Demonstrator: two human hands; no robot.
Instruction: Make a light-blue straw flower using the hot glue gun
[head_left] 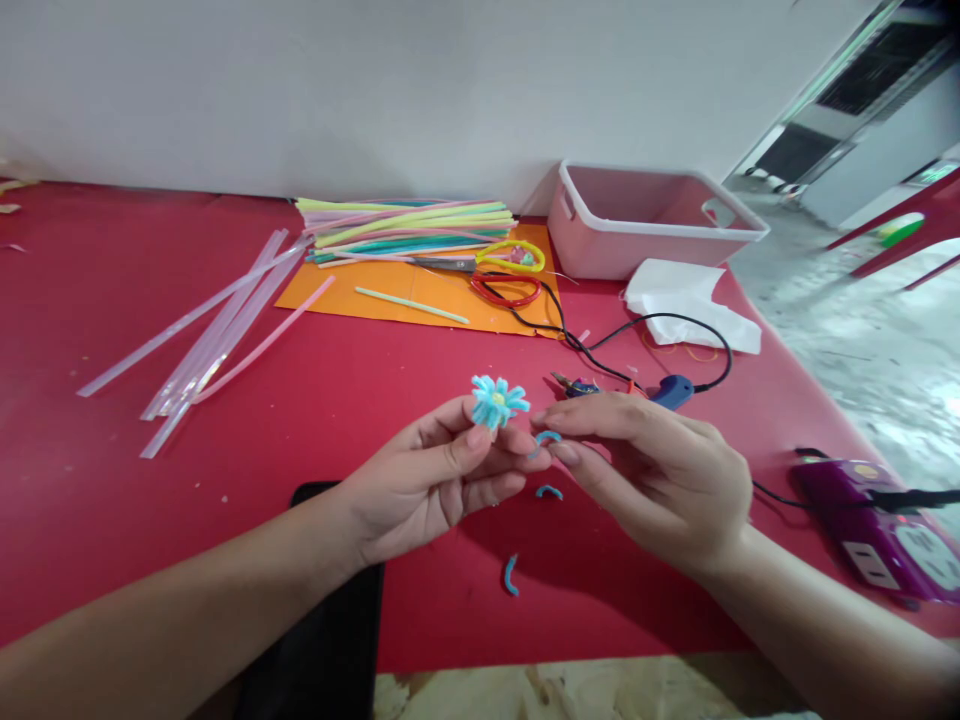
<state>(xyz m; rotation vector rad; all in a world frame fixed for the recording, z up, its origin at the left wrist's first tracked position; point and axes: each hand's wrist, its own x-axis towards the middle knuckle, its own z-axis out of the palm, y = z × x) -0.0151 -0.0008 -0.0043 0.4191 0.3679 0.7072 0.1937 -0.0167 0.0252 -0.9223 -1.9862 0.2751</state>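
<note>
Between the thumb and fingers of my left hand is a light blue pipe-cleaner flower with a pale yellow centre, its face tilted up. My right hand is close beside it on the right, thumb and fingertips pinching a short curved blue pipe-cleaner piece. The tips of both hands nearly meet there. On the red table below lie two more short curved blue pieces, one piece just under my fingers and another piece nearer the front edge.
Behind my hands, pipe cleaners and scissors lie on an orange envelope. Glue sticks are at left. A blue glue gun trails its cord beside a pink bin. A purple power strip sits right, a black phone-like slab front.
</note>
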